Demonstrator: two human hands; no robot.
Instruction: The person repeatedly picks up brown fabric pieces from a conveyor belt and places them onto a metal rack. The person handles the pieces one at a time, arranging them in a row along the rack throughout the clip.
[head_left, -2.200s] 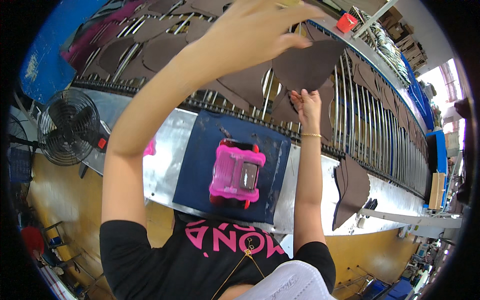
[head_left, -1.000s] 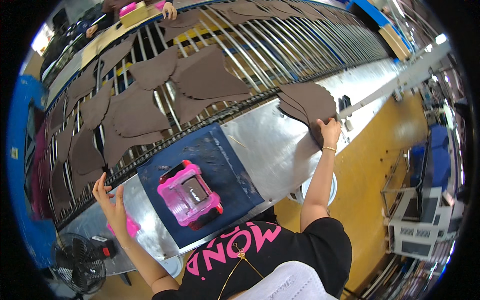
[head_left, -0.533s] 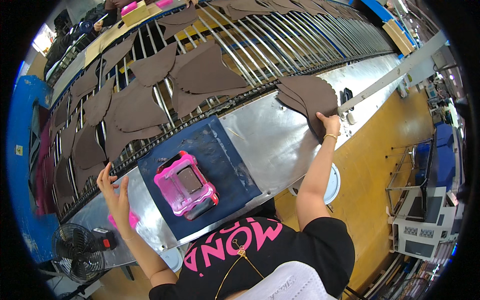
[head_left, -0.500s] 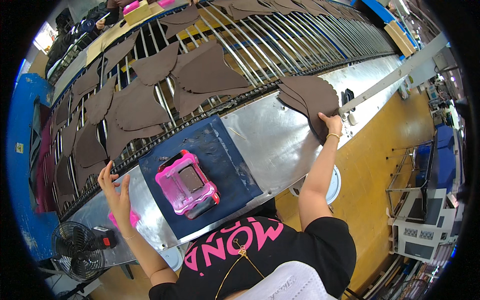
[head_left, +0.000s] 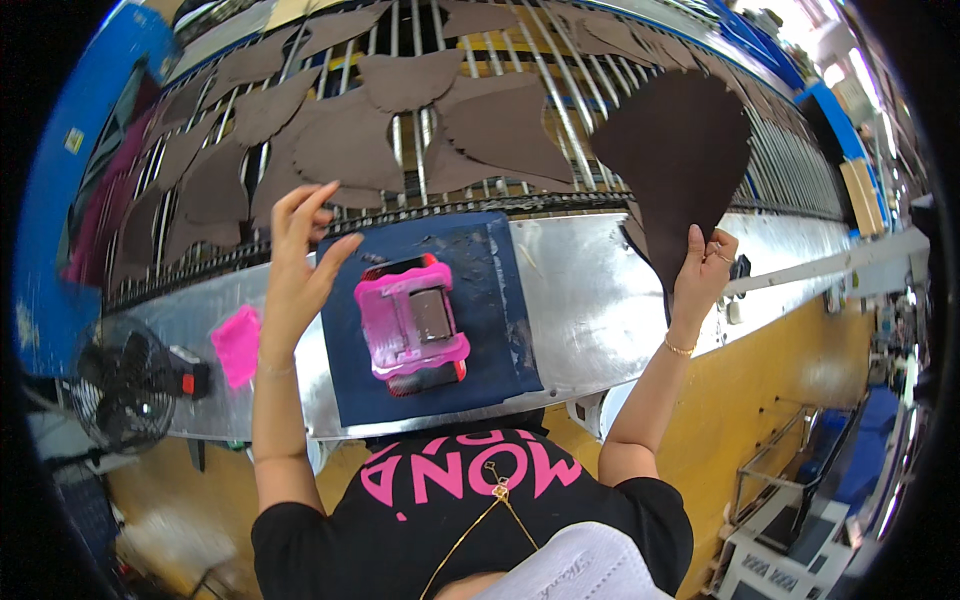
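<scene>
Up off the metal table, a brown piece has risen with the right hand, which half a second ago lay low on the brown stack; the left hand has shifted toward the blue mat. Right thumb and fingers pinch the piece near its narrow end. Its long axis runs nearly upright in view, the broad, scalloped end pointing away from the person, beyond the fingertips. Left fingers are loosely spread, thumb apart, gripping nothing; just right of them and nearer the person sits the pink box.
</scene>
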